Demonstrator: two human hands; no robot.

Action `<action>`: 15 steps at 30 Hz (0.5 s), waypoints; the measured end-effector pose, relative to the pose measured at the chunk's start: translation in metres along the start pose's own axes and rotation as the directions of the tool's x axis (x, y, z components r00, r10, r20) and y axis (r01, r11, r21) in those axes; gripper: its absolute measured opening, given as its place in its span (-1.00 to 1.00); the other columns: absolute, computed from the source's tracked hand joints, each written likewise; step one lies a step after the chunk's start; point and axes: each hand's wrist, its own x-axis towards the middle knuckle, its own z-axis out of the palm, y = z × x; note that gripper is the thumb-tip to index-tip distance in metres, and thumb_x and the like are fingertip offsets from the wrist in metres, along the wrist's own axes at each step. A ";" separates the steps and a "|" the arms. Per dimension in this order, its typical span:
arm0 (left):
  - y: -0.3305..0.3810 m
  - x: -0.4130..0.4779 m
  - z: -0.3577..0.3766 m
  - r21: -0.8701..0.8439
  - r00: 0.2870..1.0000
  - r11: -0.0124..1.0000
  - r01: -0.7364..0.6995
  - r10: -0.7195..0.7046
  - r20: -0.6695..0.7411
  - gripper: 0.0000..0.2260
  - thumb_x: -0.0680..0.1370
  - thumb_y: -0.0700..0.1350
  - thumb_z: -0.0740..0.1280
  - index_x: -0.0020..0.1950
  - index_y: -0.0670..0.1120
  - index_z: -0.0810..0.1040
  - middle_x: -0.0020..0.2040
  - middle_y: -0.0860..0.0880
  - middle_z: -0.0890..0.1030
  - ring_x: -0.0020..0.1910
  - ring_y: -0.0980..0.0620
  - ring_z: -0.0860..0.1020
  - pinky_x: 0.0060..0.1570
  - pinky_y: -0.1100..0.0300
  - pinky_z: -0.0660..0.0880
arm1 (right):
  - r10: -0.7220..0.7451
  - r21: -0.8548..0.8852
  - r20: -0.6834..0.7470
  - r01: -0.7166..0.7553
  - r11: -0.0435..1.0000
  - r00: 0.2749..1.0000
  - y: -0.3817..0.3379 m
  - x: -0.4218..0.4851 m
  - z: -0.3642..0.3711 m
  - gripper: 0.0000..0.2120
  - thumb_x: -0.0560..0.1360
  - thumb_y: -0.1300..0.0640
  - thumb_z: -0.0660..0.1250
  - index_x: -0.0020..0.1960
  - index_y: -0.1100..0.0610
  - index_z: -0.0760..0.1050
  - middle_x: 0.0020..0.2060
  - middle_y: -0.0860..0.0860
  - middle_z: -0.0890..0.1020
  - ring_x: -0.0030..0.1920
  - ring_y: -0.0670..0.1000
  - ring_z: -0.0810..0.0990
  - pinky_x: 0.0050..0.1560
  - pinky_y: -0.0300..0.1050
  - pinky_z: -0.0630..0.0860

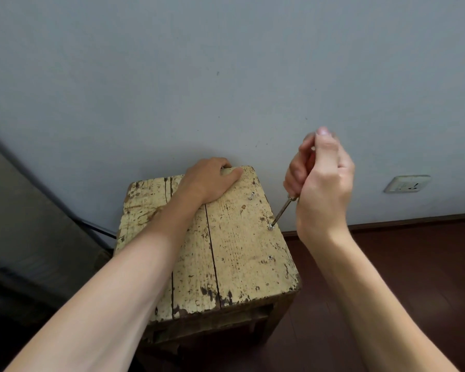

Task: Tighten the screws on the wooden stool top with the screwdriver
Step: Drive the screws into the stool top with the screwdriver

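Screwdriver (281, 212): thin, stiff steel shaft, light in my grip; the handle is buried in my right hand (320, 183), so I cannot tell its shape.
Right hand: fingers (295, 173) curled tight round the handle, thumb laid up along it; the shaft slants down and left out of my fist.
Tip: seated on the middle screw (271, 226), near the right edge of the stool top (234, 237).
Handling: the screw head is small and, I judge, easy to slip out of; it wants pressure along the shaft while I twist.
Left hand (207, 181): palm on the boards, fingers hooked over the far edge, thumb on top, bracing the stool.
Stool top: old painted wood, hard and rough, cracked between planks; heavy enough not to skid under my palm, I think.
Other screws: the far screw (252, 195) stands proud and tilted; the near screw (269, 257) looks almost flush. Both are well apart from my fingers.
Gap: my right fingers sit above and right of the middle screw, parted from it by the bare shaft.
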 end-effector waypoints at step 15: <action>-0.003 0.003 0.002 -0.014 1.000 1.000 -0.013 0.013 -0.015 -0.52 0.54 0.42 0.15 0.17 0.13 0.61 0.06 0.12 0.64 0.01 0.01 0.56 -0.08 0.09 0.38 | 0.179 -0.064 0.451 -0.169 0.984 0.874 -0.011 0.015 -0.008 -0.54 0.63 0.05 0.16 -0.46 0.01 0.29 -0.58 -0.06 0.24 -0.54 -0.06 0.12 -0.48 -0.23 0.08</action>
